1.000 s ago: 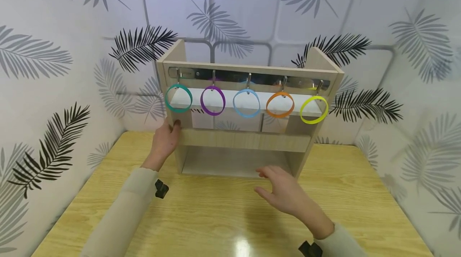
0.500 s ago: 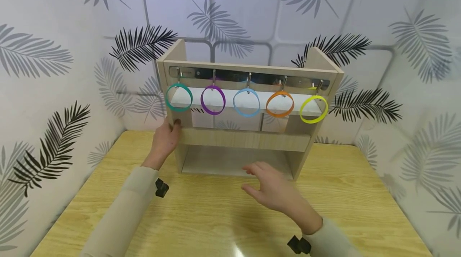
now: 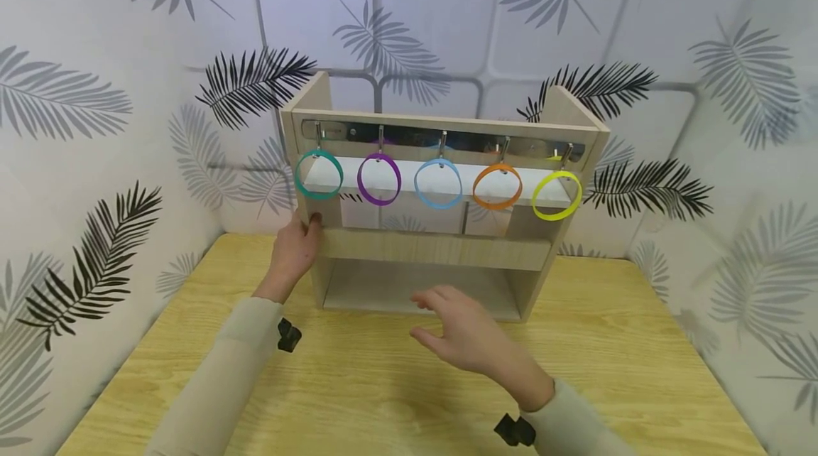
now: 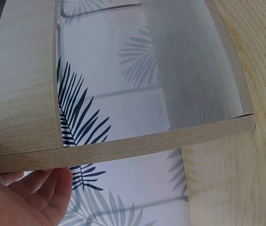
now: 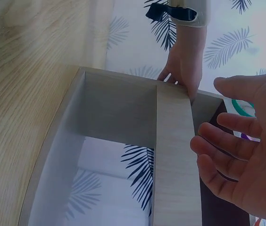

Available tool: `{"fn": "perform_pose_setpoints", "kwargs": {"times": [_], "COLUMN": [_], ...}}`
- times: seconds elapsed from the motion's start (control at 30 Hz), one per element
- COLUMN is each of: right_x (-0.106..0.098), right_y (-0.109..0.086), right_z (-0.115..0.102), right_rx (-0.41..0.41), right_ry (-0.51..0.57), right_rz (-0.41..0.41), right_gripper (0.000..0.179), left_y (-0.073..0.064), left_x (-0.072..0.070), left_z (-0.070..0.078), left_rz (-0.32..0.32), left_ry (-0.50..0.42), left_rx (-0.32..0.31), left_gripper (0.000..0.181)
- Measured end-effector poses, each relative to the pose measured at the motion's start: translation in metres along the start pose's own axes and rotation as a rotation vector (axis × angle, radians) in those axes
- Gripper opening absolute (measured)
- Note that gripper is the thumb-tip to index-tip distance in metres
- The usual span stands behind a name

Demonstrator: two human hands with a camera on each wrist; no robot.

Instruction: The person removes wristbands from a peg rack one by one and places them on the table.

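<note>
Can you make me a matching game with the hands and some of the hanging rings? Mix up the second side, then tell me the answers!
Things:
1. left hand
2. right hand
3. blue ring
4. yellow ring

Where or how (head view for the rings):
A. hangs between the purple ring and the orange ring
B. holds nothing, its fingers loosely bent
C. hangs farthest right of all the rings
D. grips the side of the wooden shelf

Right pairs: 1-D, 2-B, 3-A, 4-C
</note>
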State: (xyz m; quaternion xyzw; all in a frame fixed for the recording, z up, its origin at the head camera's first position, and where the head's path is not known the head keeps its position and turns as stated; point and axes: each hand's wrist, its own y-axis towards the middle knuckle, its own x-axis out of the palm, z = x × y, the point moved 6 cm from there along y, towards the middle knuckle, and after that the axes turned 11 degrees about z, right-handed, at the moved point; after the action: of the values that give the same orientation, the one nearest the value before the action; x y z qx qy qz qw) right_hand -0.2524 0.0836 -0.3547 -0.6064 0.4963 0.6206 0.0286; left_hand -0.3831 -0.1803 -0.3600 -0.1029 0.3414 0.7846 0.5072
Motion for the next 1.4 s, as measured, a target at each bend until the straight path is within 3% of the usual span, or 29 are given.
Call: {"fn": "perform_pose_setpoints", "kwargs": {"times": [0.7, 1.4], "right_x": [0.001, 0.002], "right_y": [0.021, 0.059], "right_z": [-0.021, -0.038], "right_rx": [-0.073, -0.164], "right_ry": [0.002, 0.011], "right_rz": [0.008, 0.076], "right_gripper": [0.041, 0.039], "left_y": [0.0, -0.003], "left_x": [0.0, 0.001], "left_z": [0.001, 0.001], "left_rz": [0.003, 0.002], "left_ry": [-0.009, -0.01], "left_rx": [-0.011, -0.015], "left_gripper": [0.053, 0.052]}}
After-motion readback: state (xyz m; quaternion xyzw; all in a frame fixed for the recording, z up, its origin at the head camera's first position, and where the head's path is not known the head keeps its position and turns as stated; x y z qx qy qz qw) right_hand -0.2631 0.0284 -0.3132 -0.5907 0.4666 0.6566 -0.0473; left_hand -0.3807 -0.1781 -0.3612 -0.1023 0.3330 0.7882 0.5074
